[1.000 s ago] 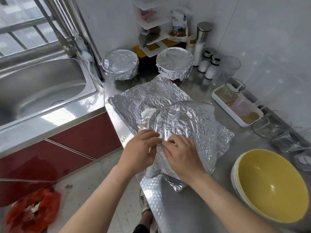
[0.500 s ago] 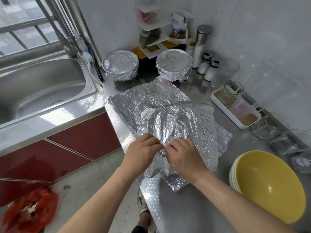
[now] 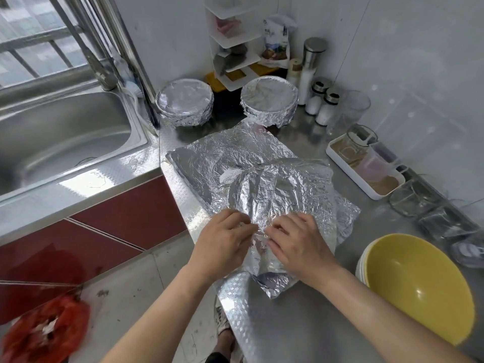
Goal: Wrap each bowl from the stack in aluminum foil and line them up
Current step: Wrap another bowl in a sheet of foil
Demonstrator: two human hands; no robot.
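A large crumpled sheet of aluminum foil point(image 3: 264, 179) lies over a mound on the steel counter; whatever is under it is hidden. My left hand point(image 3: 225, 242) and my right hand point(image 3: 298, 244) pinch the foil's near edge together, fingertips almost touching. Two foil-wrapped bowls stand at the back: one point(image 3: 184, 102) on the left, one point(image 3: 269, 100) on the right. A stack of yellow bowls point(image 3: 416, 286) with white outsides sits at the near right.
A steel sink point(image 3: 60, 137) fills the left. A white tray point(image 3: 366, 184) with glass cups, several empty glasses point(image 3: 411, 197), salt shakers point(image 3: 324, 106) and a corner rack point(image 3: 235, 48) line the right and back walls. A red bag point(image 3: 44, 331) lies on the floor.
Both hands stay at the foil's near edge, pinching it a little tighter. The foil over the mound has been pulled flatter toward me.
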